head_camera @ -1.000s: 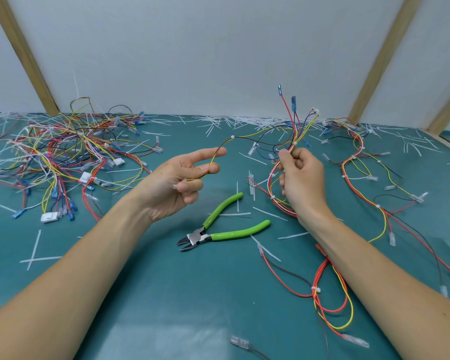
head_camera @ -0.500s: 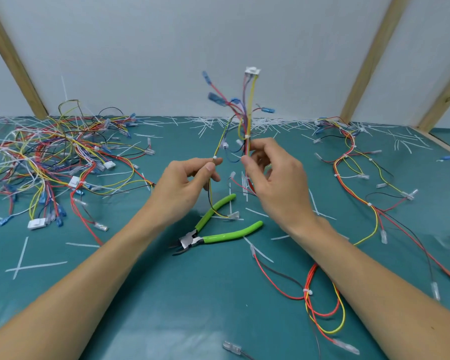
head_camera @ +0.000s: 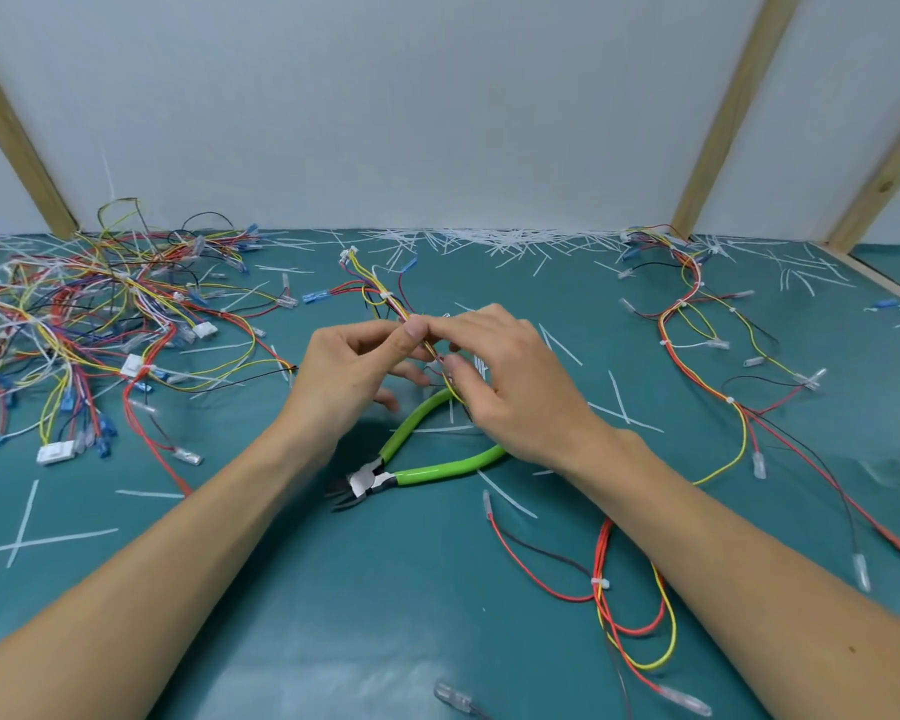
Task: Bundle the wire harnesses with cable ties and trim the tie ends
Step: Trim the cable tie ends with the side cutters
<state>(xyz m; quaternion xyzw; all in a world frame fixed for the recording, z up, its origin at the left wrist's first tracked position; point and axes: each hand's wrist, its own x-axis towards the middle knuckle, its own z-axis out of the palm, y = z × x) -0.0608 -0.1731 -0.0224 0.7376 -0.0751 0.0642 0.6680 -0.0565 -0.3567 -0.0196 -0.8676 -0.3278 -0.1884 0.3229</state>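
Observation:
A wire harness [head_camera: 372, 288] of red, yellow and dark wires runs from the hands toward the back of the table, with a white tie around it. My left hand [head_camera: 354, 371] pinches it between thumb and forefinger. My right hand [head_camera: 510, 387] grips the same bundle just to the right, fingers curled round the wires. Both hands meet above the green-handled cutters [head_camera: 411, 465], which lie open on the teal mat. The harness's lower part loops under my right arm to a tied red and yellow section [head_camera: 624, 605].
A big tangle of wire harnesses [head_camera: 84, 324] fills the left of the teal table [head_camera: 292, 589]. Another tied harness [head_camera: 707, 356] stretches along the right. Cut white tie ends [head_camera: 489, 241] litter the back edge and mat. Wooden posts stand at the corners.
The harness end that stood upright in my right hand has dropped flat toward the back of the table. Both hands came together low over the cutters.

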